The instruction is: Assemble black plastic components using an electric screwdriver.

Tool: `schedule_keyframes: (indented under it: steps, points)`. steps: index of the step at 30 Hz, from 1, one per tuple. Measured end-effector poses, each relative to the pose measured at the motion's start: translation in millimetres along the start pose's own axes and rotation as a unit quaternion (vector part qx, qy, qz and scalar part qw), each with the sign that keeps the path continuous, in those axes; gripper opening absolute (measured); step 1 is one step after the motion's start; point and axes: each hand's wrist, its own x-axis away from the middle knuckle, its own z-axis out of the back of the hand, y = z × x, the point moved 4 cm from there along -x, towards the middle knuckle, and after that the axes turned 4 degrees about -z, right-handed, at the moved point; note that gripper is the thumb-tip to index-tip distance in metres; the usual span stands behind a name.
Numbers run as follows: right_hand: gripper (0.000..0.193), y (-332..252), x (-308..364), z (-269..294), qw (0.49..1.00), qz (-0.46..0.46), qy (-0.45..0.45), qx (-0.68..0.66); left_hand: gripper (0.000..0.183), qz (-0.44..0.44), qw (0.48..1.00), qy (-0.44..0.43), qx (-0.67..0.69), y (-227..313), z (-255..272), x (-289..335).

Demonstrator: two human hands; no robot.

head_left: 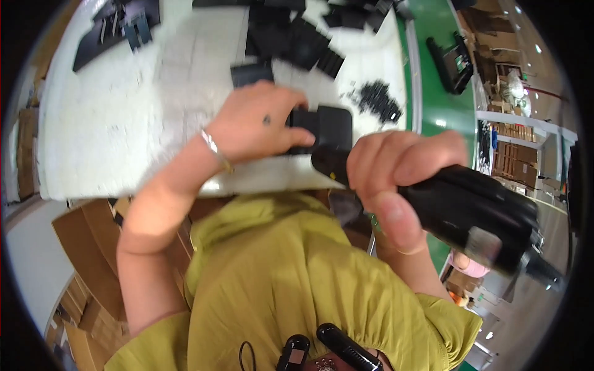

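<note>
My right hand [399, 167] is wrapped round a black electric screwdriver [473, 207]. Its narrow front end points left and down toward a black plastic part [336, 125] on the white tabletop near the edge closest to me. Whether the tip touches the part cannot be made out. My left hand [253, 120] grips that part from the left, thumb on the near side and fingers on the far side. Just beyond my left knuckles lies a flat black piece [252, 74]. To the right of the part is a loose heap of tiny black pieces, seemingly screws [378, 101].
Flat black parts [297, 43] are piled at the back of the white table [111, 123]. More black parts [133, 28] lie at the far left. Along the right runs a green surface [440, 117] with a black frame-like piece [451, 62]. Cardboard boxes [90, 247] stand below left.
</note>
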Motion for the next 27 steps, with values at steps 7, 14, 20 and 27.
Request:
schedule_keyframes:
  steps: [7, 14, 20, 27]
  points:
    - [0.046, -15, 20, 42, 0.952, 0.020, 0.304, -0.033, 0.050, 0.036, 0.810, 0.298, 0.503, 6, 30, 15]
    - [0.045, 16, 14, 29, 0.962, -0.120, 0.245, 0.022, 0.061, -0.025, 0.786, 0.143, 0.601, 49, 8, 9]
    - [0.051, 15, 18, 29, 0.960, -0.200, 0.195, -0.027, 0.043, 0.034, 0.634, 0.047, 0.772, 15, 49, 38]
    - [0.065, 25, 15, 15, 0.967, -0.248, 0.050, 0.004, 0.069, 0.017, 0.705, 0.075, 0.705, 23, 76, 88]
